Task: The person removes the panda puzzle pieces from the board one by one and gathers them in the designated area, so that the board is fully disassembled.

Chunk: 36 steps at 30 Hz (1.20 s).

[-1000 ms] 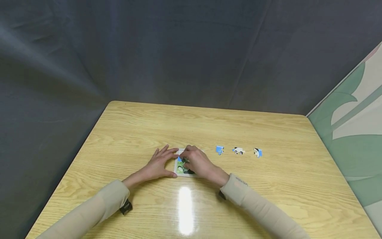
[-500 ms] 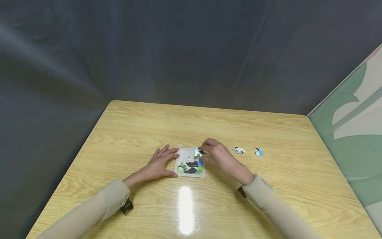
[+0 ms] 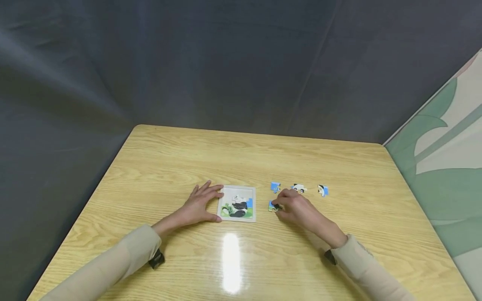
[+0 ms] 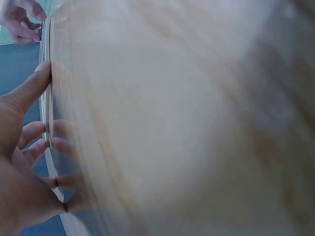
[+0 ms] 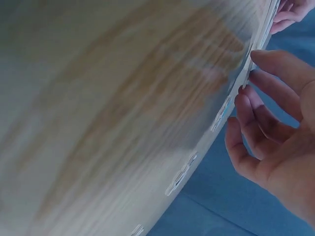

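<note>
A square panda jigsaw tray (image 3: 254, 209) lies on the table, its lower part filled with picture pieces and its upper part showing the pale board. At its left edge rests my left hand (image 3: 196, 207), thumb near the lower corner and spread fingers near the upper one; the left wrist view shows the thumb (image 4: 34, 88) against the rim. To the right of the tray, my right hand (image 3: 299, 211) pinches a blue, green and black jigsaw piece (image 3: 272, 206) at table level. Whether the piece touches the table, I cannot tell. Fingertips cover part of it.
Three loose jigsaw pieces form a row behind the right hand: a blue one (image 3: 275, 186), a panda-face one (image 3: 300, 187) and a blue-and-white one (image 3: 323, 190). The wooden table (image 3: 180, 154) ends at a dark curtain (image 3: 241, 67). A patterned panel (image 3: 444, 175) stands at the right.
My right hand has lifted the jigsaw piece out of the tray and carried it right, down beside the loose pieces. The left hand has stayed at the tray's edge.
</note>
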Each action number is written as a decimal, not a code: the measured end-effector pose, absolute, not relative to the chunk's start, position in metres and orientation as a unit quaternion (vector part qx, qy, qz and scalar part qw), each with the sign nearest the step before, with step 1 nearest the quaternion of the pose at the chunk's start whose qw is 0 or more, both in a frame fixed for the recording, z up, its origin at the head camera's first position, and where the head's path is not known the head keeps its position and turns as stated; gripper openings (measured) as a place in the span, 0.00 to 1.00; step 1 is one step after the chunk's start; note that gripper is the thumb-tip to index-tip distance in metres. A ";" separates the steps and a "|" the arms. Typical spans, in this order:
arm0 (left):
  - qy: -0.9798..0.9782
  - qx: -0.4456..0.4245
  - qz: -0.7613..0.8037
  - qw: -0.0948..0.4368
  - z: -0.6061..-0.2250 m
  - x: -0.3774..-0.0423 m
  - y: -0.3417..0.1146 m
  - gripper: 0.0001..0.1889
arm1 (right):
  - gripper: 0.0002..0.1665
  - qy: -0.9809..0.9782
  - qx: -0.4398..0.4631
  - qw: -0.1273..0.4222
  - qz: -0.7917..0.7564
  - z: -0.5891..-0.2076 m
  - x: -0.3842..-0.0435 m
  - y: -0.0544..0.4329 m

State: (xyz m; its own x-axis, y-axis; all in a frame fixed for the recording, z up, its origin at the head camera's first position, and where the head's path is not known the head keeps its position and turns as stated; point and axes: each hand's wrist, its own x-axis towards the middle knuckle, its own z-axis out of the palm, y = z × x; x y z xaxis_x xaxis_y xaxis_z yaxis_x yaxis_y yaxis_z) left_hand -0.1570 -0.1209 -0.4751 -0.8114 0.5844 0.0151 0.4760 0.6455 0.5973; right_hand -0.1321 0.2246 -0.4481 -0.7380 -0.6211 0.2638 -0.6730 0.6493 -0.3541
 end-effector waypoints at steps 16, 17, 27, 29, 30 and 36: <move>0.901 0.296 0.304 0.093 -0.473 -0.157 -0.119 0.39 | 0.16 -0.906 0.356 0.050 0.225 -0.430 -0.143 0.166; 0.900 0.295 0.306 0.094 -0.473 -0.157 -0.119 0.39 | 0.16 -0.907 0.356 0.043 0.221 -0.429 -0.144 0.158; 0.899 0.299 0.304 0.097 -0.474 -0.156 -0.119 0.38 | 0.20 -0.925 0.330 -0.003 0.190 -0.436 -0.149 0.120; 0.899 0.300 0.304 0.095 -0.474 -0.157 -0.120 0.38 | 0.20 -0.925 0.327 -0.011 0.192 -0.435 -0.149 0.118; 0.899 0.300 0.304 0.094 -0.474 -0.157 -0.120 0.38 | 0.19 -0.925 0.326 -0.014 0.193 -0.435 -0.149 0.117; 0.902 0.299 0.300 0.088 -0.475 -0.157 -0.122 0.38 | 0.19 -0.922 0.328 -0.028 0.202 -0.435 -0.153 0.115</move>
State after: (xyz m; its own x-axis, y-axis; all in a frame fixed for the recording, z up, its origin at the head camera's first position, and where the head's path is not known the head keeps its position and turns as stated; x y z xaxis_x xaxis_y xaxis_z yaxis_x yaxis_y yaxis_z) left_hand -0.1575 -0.1217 -0.4747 -0.8057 0.5919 0.0212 0.4866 0.6412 0.5933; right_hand -0.1533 0.1149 -0.4354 -0.7836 -0.6159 0.0815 -0.5936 0.7034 -0.3911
